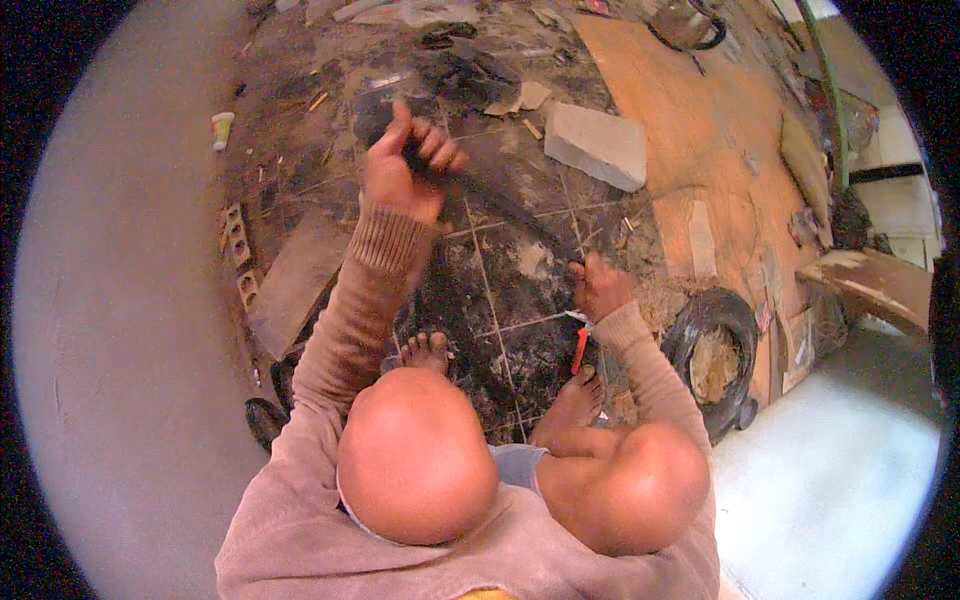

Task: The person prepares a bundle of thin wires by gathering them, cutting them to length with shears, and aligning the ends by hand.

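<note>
On tiled floor (520,290): left hand (400,170) gripping dark tool (372,118).

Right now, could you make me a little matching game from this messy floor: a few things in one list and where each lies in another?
Things:
1. grey block
2. black tyre
3. orange-handled tool
4. small pale cup

Places:
A. far left, by the grey wall
B. between the bare feet, just below the right hand
C. beyond the hands, at the plywood sheet's edge
D. right of the right forearm

Pairs: 1-C, 2-D, 3-B, 4-A
</note>
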The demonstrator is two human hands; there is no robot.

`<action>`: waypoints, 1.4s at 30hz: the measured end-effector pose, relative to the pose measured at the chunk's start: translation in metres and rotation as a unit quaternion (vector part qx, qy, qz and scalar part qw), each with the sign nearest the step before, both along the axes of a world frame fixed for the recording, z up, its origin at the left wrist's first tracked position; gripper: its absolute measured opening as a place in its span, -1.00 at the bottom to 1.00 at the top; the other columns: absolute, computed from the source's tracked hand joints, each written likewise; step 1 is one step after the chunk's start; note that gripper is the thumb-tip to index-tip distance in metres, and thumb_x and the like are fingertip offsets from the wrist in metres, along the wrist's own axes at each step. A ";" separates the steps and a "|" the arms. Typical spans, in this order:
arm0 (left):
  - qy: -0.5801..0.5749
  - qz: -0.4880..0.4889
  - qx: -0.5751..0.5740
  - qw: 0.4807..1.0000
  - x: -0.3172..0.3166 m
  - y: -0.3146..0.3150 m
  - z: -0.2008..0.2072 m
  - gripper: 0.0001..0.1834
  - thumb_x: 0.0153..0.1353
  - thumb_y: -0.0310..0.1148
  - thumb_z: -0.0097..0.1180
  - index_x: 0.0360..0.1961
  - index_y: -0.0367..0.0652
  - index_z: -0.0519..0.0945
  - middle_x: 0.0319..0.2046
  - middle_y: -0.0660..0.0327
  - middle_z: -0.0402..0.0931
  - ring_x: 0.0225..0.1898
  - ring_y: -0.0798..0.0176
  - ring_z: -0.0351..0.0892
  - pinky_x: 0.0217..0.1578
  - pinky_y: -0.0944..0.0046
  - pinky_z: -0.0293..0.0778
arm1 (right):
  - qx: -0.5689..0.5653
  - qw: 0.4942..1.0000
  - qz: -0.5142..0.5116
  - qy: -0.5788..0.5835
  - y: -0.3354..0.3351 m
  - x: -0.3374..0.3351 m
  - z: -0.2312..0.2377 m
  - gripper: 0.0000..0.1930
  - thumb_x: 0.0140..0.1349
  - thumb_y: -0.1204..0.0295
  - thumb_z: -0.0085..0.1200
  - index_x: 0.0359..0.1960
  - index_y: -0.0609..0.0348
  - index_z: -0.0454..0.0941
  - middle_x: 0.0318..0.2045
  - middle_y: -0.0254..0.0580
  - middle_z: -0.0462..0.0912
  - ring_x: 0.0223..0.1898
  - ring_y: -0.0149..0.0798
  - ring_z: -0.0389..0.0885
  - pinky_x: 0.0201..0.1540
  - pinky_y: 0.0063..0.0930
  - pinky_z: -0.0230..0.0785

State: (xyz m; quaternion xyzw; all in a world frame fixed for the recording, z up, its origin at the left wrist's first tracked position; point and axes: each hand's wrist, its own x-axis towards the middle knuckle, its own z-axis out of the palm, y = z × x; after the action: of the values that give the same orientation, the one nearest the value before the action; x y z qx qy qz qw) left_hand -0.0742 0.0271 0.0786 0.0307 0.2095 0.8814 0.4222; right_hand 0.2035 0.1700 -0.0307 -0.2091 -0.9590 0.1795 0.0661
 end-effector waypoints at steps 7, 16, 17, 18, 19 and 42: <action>0.121 0.152 -0.077 0.978 -0.032 -0.021 -0.036 -0.52 0.23 -0.10 0.21 0.03 -0.17 0.40 -0.06 0.10 0.49 -0.06 0.12 0.52 0.00 0.18 0.40 | 0.010 0.985 -0.127 0.117 0.027 -0.020 0.124 -0.74 0.30 0.30 0.01 -0.16 0.26 0.46 -0.38 0.07 0.58 -0.34 0.07 0.59 -0.35 -0.14 0.40; -0.027 0.225 -0.334 0.915 -0.003 -0.048 -0.089 -0.54 0.34 0.09 -0.04 -0.21 -0.16 0.49 -0.25 0.13 0.53 -0.18 0.23 0.53 -0.14 0.24 0.39 | 0.144 0.978 -0.146 -0.043 -0.019 0.032 0.014 -0.71 0.35 0.19 -0.08 -0.27 0.20 0.43 -0.55 0.02 0.52 -0.53 0.06 0.52 -0.50 -0.10 0.36; -0.027 0.225 -0.313 0.922 0.007 -0.040 -0.102 -0.54 0.34 0.09 -0.04 -0.21 -0.16 0.49 -0.25 0.13 0.53 -0.18 0.23 0.53 -0.14 0.24 0.39 | 0.121 0.977 -0.128 -0.121 -0.028 0.040 -0.016 -0.71 0.35 0.20 -0.09 -0.27 0.20 0.43 -0.57 0.04 0.52 -0.54 0.08 0.52 -0.51 -0.08 0.36; -0.002 0.173 -0.339 0.925 0.021 -0.033 -0.121 -0.49 0.31 0.12 -0.02 -0.20 -0.20 0.51 -0.23 0.14 0.54 -0.13 0.22 0.52 -0.10 0.19 0.40 | 0.104 0.976 -0.122 -0.145 -0.039 0.047 -0.030 -0.72 0.36 0.21 -0.11 -0.27 0.20 0.43 -0.58 0.06 0.52 -0.56 0.10 0.52 -0.53 -0.07 0.36; 0.000 0.088 -0.392 0.916 0.072 -0.043 -0.135 -0.44 0.29 0.15 0.00 -0.19 -0.23 0.54 -0.21 0.14 0.56 -0.07 0.21 0.51 -0.06 0.14 0.41 | 0.096 0.974 -0.129 -0.159 -0.049 0.058 -0.031 -0.72 0.37 0.21 -0.12 -0.27 0.21 0.43 -0.60 0.07 0.53 -0.57 0.12 0.52 -0.54 -0.05 0.36; 0.752 -0.061 -0.447 0.480 0.093 -0.003 -0.035 -0.70 0.04 -0.13 0.27 -0.37 -0.11 0.54 -0.50 0.02 0.58 -0.43 -0.14 0.60 -0.43 -0.01 0.51 | 0.249 0.949 0.097 -0.168 0.016 -0.069 0.127 -0.65 0.07 0.29 0.23 -0.07 -0.09 0.48 -0.27 -0.12 0.63 -0.24 -0.05 0.63 -0.01 -0.11 0.37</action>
State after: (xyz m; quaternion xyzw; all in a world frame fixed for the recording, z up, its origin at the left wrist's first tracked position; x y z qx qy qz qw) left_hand 0.0192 0.0239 0.0434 0.5021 0.8103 0.2807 0.1122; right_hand 0.1341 0.1861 0.0958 -0.1193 -0.9860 -0.0978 -0.0638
